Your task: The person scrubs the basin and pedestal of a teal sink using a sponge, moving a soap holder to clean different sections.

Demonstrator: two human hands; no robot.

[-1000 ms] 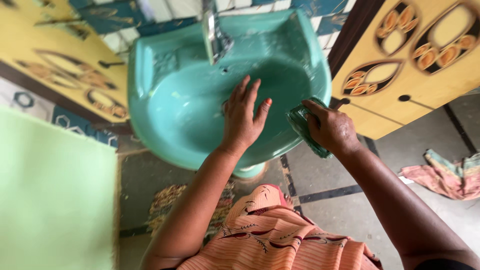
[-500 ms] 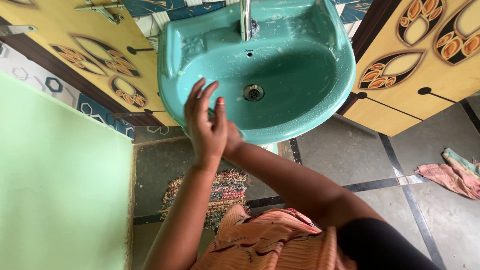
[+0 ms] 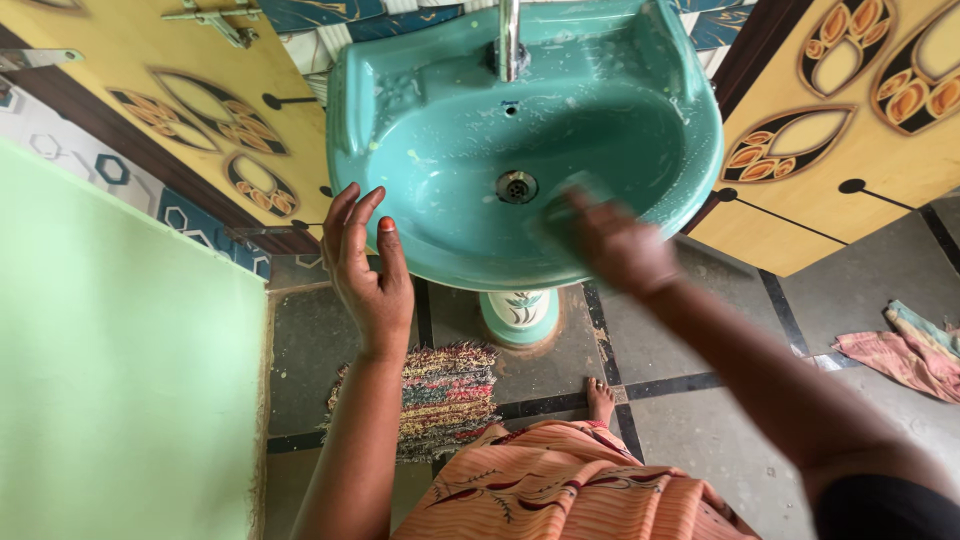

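My right hand (image 3: 620, 250) is pressing a green scrub pad (image 3: 572, 200) inside the teal basin (image 3: 440, 170) at 4 o'clock of the drain (image 3: 516, 186), grip blurred, while my left hand (image 3: 368, 270) hovers open off the rim at 8 o'clock, clear of scrubbing.

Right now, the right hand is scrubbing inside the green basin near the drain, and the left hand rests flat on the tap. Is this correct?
Not quite. In the head view the left hand is not on the tap; it is open at the front left rim of the green basin, far from the tap. The rest holds: the right hand, blurred, works inside the basin near the drain.
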